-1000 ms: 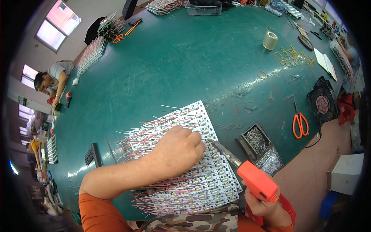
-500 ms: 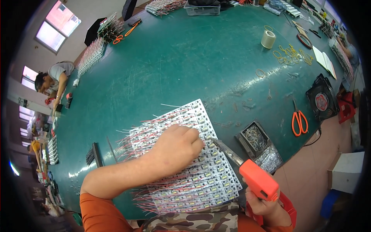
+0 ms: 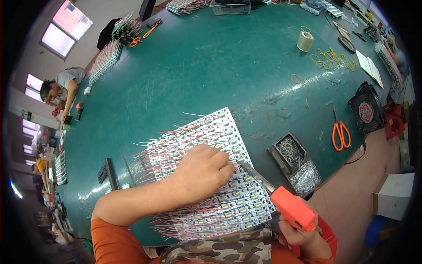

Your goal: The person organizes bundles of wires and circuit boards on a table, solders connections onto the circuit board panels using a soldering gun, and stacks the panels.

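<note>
A sheet of white circuit boards (image 3: 246,198) lies before me, with rows of small parts and many thin red and white wires (image 3: 167,145) sticking out on its left side. My left hand (image 3: 204,169) rests over the middle of the sheet, fingers closed in a pinch by the right edge. A tiny red wire end (image 3: 235,169) shows at the fingertips; the rest is hidden by the fingers. My right hand (image 3: 301,231) grips a soldering iron (image 3: 293,209) with a red pistol-shaped handle. Its metal tip meets the boards just beside the left fingertips.
To the right are an open dark box of wire scraps (image 3: 290,152), orange-handled scissors (image 3: 340,134) and a black fan (image 3: 367,108). A spool (image 3: 305,42) and yellow bands (image 3: 332,59) lie farther back. A black brush (image 3: 107,174) is left; another person (image 3: 66,88) works at the far-left edge.
The left fingertips and the iron's tip have shifted slightly along the sheet's right edge toward me. The whole view has tilted a little. Both hands keep their grips.
</note>
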`<control>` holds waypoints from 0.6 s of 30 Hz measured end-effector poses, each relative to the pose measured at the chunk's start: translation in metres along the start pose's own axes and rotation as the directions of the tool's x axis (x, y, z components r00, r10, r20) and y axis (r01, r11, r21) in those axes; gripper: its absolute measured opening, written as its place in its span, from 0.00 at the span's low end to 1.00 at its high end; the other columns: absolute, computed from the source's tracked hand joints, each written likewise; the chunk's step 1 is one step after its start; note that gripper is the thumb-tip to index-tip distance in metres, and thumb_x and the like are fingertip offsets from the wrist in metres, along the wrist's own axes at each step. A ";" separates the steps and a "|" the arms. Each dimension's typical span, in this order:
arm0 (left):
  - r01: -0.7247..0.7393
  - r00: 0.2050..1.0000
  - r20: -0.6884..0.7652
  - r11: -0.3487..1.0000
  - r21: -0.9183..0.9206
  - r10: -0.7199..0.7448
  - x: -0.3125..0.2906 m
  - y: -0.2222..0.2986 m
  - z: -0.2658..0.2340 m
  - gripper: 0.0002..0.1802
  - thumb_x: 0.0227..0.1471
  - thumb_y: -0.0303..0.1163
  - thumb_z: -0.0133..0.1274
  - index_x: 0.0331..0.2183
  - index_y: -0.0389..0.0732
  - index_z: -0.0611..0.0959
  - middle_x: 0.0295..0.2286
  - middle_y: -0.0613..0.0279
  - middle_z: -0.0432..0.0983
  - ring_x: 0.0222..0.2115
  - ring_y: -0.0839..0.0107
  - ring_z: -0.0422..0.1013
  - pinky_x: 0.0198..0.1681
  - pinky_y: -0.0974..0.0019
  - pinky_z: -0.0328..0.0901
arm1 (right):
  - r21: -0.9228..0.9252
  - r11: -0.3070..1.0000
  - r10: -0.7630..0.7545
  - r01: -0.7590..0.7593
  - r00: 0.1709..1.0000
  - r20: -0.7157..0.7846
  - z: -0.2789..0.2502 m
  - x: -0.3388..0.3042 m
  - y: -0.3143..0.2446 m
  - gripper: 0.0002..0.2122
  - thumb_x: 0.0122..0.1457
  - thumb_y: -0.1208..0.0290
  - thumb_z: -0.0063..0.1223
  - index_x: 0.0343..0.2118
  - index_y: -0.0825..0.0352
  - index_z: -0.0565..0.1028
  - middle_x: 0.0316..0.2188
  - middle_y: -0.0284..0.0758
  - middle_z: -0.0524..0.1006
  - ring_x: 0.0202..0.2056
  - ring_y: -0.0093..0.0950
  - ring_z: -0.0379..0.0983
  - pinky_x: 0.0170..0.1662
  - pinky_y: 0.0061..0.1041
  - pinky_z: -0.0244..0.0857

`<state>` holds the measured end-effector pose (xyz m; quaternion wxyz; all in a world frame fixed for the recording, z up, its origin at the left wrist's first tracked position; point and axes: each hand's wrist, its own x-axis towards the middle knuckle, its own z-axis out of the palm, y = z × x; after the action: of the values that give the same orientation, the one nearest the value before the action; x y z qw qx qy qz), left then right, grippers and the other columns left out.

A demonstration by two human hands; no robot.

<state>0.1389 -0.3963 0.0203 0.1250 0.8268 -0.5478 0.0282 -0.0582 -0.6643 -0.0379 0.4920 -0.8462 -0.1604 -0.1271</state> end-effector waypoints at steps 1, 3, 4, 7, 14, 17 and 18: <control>-0.001 1.000 -0.001 1.000 -0.001 0.001 0.000 0.000 0.000 0.05 0.43 0.30 0.54 0.27 0.41 0.81 0.25 0.63 0.70 0.28 0.64 0.71 0.32 0.59 0.66 | 0.041 0.999 0.016 -0.016 1.000 -0.002 0.001 -0.001 0.001 0.26 0.48 0.74 0.66 0.51 0.76 0.71 0.45 0.48 0.75 0.36 0.40 0.80 0.40 0.32 0.75; 0.015 0.996 0.088 1.000 0.020 -0.017 0.000 0.001 -0.001 0.12 0.44 0.31 0.54 0.35 0.42 0.83 0.26 0.64 0.72 0.31 0.63 0.72 0.37 0.59 0.66 | 0.062 0.998 0.032 -0.032 0.999 -0.004 0.003 -0.001 0.001 0.27 0.49 0.74 0.67 0.51 0.77 0.70 0.45 0.49 0.76 0.36 0.40 0.80 0.40 0.32 0.75; 0.016 0.996 0.088 1.000 0.020 -0.017 0.000 0.001 -0.002 0.12 0.44 0.31 0.54 0.35 0.42 0.83 0.26 0.64 0.72 0.31 0.63 0.72 0.37 0.59 0.66 | 0.083 0.995 0.047 -0.047 0.999 -0.007 0.003 -0.001 0.001 0.28 0.49 0.74 0.67 0.52 0.78 0.69 0.44 0.49 0.76 0.36 0.40 0.80 0.40 0.33 0.75; 0.015 0.993 0.116 0.999 0.031 -0.019 0.001 0.001 -0.002 0.12 0.44 0.31 0.54 0.35 0.42 0.83 0.27 0.64 0.72 0.32 0.63 0.72 0.37 0.59 0.66 | 0.102 0.993 0.056 -0.056 0.998 0.004 0.004 0.000 0.002 0.29 0.50 0.74 0.66 0.53 0.79 0.66 0.43 0.49 0.77 0.37 0.40 0.81 0.40 0.33 0.75; 0.008 0.993 0.118 0.999 0.046 -0.013 0.002 0.001 -0.002 0.12 0.44 0.31 0.54 0.34 0.42 0.83 0.27 0.64 0.73 0.32 0.63 0.73 0.37 0.59 0.67 | 0.121 0.992 0.045 -0.045 0.999 0.005 0.004 0.009 -0.002 0.30 0.50 0.75 0.66 0.54 0.80 0.65 0.41 0.48 0.78 0.36 0.39 0.82 0.39 0.32 0.76; 0.010 0.991 0.136 0.999 0.052 -0.017 0.003 0.002 -0.004 0.12 0.43 0.31 0.54 0.34 0.41 0.83 0.27 0.64 0.73 0.32 0.63 0.73 0.38 0.59 0.67 | 0.124 0.991 0.040 -0.038 0.999 -0.011 0.003 0.008 -0.002 0.30 0.50 0.75 0.66 0.54 0.80 0.65 0.41 0.48 0.78 0.37 0.39 0.81 0.39 0.32 0.76; 0.010 0.989 0.149 0.998 0.054 -0.018 0.005 0.002 -0.004 0.12 0.43 0.31 0.53 0.34 0.41 0.83 0.27 0.64 0.73 0.32 0.63 0.73 0.38 0.59 0.67 | 0.124 0.991 0.051 -0.049 0.999 -0.007 0.003 0.008 -0.002 0.30 0.50 0.75 0.66 0.54 0.80 0.65 0.41 0.48 0.78 0.37 0.39 0.81 0.40 0.32 0.76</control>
<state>0.1392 -0.4003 0.0251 0.0616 0.8335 -0.5488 -0.0200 -0.0518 -0.6601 -0.0349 0.5474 -0.8171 -0.1442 -0.1090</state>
